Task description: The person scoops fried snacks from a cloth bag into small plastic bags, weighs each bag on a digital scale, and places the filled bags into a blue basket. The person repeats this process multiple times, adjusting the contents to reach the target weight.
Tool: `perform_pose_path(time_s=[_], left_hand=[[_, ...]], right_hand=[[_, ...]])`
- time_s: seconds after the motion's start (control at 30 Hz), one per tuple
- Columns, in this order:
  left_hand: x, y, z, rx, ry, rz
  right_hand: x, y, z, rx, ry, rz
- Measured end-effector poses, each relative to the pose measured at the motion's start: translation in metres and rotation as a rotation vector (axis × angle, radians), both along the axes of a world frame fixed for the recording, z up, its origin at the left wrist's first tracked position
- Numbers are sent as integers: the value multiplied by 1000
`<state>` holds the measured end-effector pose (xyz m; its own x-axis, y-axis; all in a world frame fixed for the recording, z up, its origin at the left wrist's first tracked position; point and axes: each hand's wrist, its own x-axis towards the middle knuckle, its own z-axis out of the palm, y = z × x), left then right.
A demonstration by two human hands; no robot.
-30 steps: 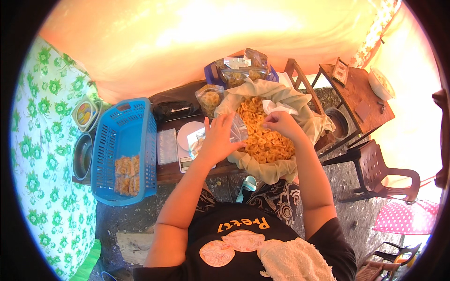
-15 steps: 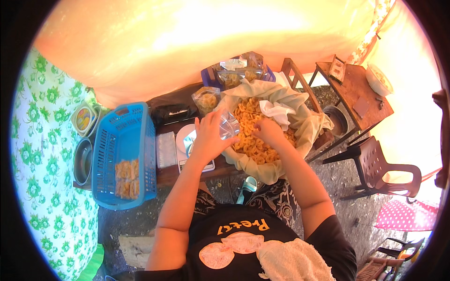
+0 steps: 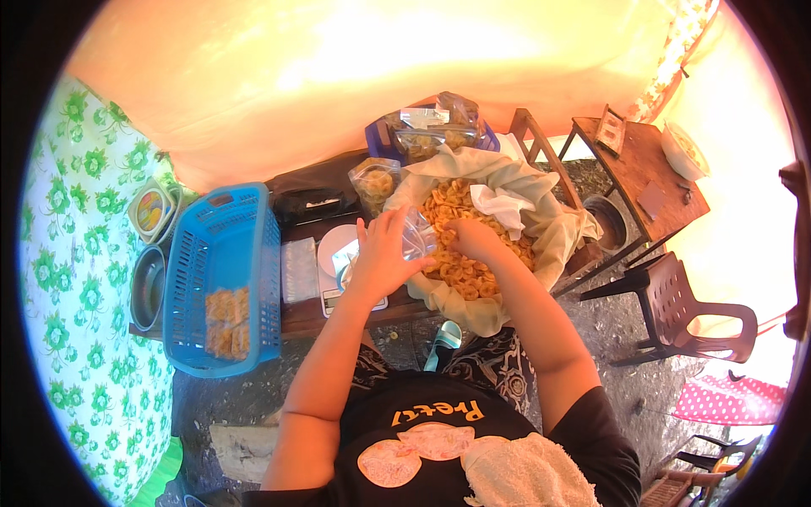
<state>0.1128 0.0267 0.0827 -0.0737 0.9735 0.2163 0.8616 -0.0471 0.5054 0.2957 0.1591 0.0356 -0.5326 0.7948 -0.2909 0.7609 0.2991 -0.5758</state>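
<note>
A cloth-lined basin (image 3: 557, 190) holds a heap of golden, round banana chips (image 3: 460, 272). My left hand (image 3: 382, 260) grips a clear plastic bag (image 3: 417, 237) at the basin's left edge, its mouth toward the chips. Fingers curled, my right hand (image 3: 475, 240) is over the heap close to the bag, with chips at its fingertips; the grip is partly hidden. A crumpled white cloth or paper (image 3: 500, 203) lies on the chips beyond that hand. Under my left hand, a white kitchen scale (image 3: 331, 301) is partly covered.
A blue basket (image 3: 270, 279) with packed bags stands at left, beside a metal bowl (image 3: 149, 289). Flat plastic bags (image 3: 299, 270) lie by the scale. A filled bag (image 3: 374, 182) and a purple crate (image 3: 376, 139) are behind. At right are a wooden table (image 3: 634, 165) and brown chair (image 3: 676, 308).
My right hand has moved left across the chips, closer to the bag. My left hand still holds the bag, shifted only slightly.
</note>
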Motion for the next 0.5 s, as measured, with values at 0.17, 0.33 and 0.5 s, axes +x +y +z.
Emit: perform_pose_path(time_s=[0.17, 0.33, 0.5], left_hand=[[-8, -3, -5, -6, 6, -3], [-3, 1, -10, 0, 17, -31], [5, 9, -7, 21, -46, -45]], right_hand=[[9, 9, 5, 80, -6, 58], [16, 14, 53, 29, 246, 2], [-1, -6, 87, -109, 540, 185]])
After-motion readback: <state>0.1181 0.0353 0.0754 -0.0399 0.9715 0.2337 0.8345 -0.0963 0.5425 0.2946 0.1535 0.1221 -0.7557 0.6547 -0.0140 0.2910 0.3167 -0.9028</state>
